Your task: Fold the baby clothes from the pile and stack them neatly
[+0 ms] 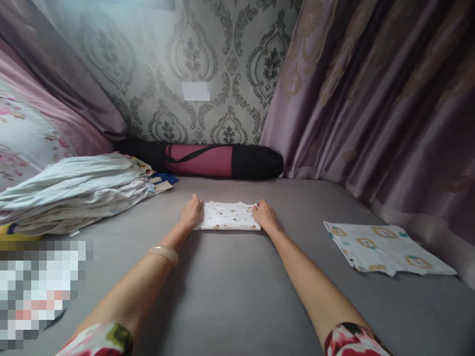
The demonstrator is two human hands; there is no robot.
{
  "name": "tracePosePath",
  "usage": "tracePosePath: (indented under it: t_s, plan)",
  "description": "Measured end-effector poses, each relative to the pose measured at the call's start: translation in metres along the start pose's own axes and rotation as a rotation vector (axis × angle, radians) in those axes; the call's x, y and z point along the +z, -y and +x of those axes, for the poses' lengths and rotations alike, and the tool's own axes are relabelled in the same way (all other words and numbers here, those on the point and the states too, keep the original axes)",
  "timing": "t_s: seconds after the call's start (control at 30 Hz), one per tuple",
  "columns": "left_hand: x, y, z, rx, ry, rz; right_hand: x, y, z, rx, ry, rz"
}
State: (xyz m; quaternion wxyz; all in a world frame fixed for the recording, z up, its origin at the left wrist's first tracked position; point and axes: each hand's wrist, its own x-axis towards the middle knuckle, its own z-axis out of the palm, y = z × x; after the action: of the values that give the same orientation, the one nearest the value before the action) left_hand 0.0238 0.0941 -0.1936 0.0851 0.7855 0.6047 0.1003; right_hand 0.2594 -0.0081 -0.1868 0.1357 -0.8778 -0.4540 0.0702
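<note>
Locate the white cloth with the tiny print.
The white cloth is just below centre in the head view, between the left hand and the right hand, nearer the camera than the maroon-and-black bag.

The left forearm (129, 282) slants up from the lower left of the frame, the right forearm (311, 282) from the lower right; the left hand (192, 212) and right hand (265, 215) (roughly level) are curled near the centre.

Head-worn view, forward and down
</note>
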Motion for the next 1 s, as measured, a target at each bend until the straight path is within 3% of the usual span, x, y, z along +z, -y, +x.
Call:
tracePosePath:
  t_s: [0.1, 0.17, 0.27, 0.37, 0.43, 0.5, 0.63, 1.0]
  plan:
    - [-0.007, 0.001, 0.0, -0.057, 0.0, -0.064, -0.007, -0.003, 0.005, -0.042, 0.063, 0.012]
    - [-0.013, 0.0, -0.004, -0.066, -0.066, -0.049, -0.014, -0.004, 0.002, -0.062, 0.086, 0.014]
    - [-0.017, -0.011, -0.018, 0.049, -0.229, 0.01, -0.018, 0.004, -0.015, -0.123, -0.053, -0.024]
    - [-0.01, -0.029, -0.039, 0.299, -0.232, 0.007, -0.012, 0.019, -0.041, -0.406, -0.159, -0.034]
    - [0.0, -0.041, -0.05, 0.436, -0.161, 0.023, -0.003, 0.029, -0.054, -0.612, -0.082, -0.025]
    - [0.01, -0.047, -0.055, 0.469, -0.088, 0.061, 0.006, 0.037, -0.06, -0.713, 0.008, -0.029]
    - [0.02, -0.046, -0.052, 0.417, -0.006, 0.116, 0.015, 0.04, -0.058, -0.701, 0.084, -0.045]
    - [0.019, -0.043, -0.048, 0.28, 0.084, 0.099, 0.019, 0.036, -0.054, -0.607, 0.154, -0.071]
